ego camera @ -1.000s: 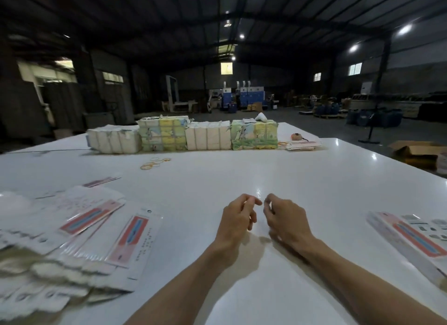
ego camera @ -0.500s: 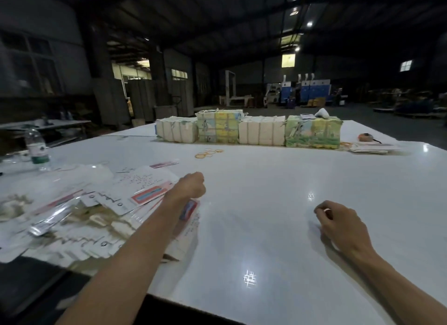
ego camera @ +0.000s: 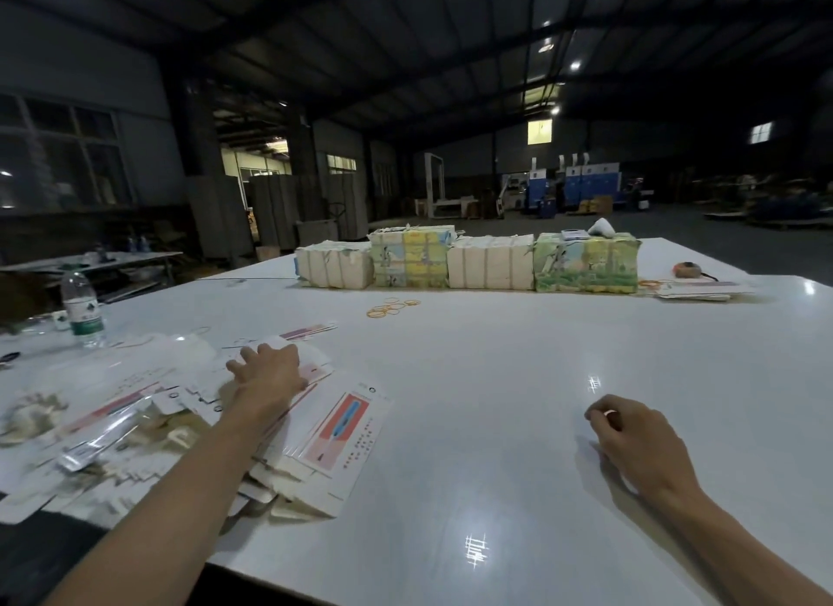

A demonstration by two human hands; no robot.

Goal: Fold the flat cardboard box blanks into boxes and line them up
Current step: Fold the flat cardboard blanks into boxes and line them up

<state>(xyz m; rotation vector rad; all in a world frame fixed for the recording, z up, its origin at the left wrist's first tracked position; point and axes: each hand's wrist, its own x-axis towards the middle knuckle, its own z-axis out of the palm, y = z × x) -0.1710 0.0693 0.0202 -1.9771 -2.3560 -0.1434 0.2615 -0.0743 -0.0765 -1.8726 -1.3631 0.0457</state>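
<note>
A loose pile of flat white box blanks [ego camera: 336,429] with red and blue print covers the left part of the white table [ego camera: 496,380]. My left hand [ego camera: 270,373] reaches over the pile, its spread fingers resting flat on the top blanks. My right hand [ego camera: 631,438] lies on the bare tabletop at the right, fingers loosely curled, holding nothing. No folded box is in view.
Bundled stacks of blanks [ego camera: 469,262] stand in a row across the far side. Yellow rubber bands [ego camera: 390,308] lie in front of them. A water bottle [ego camera: 82,310] stands at the far left. More flat blanks [ego camera: 703,289] lie at the far right.
My hands were together at the table's middle. The left hand moved left onto the pile and opened from a fist; the view turned left. The right hand stayed on the table.
</note>
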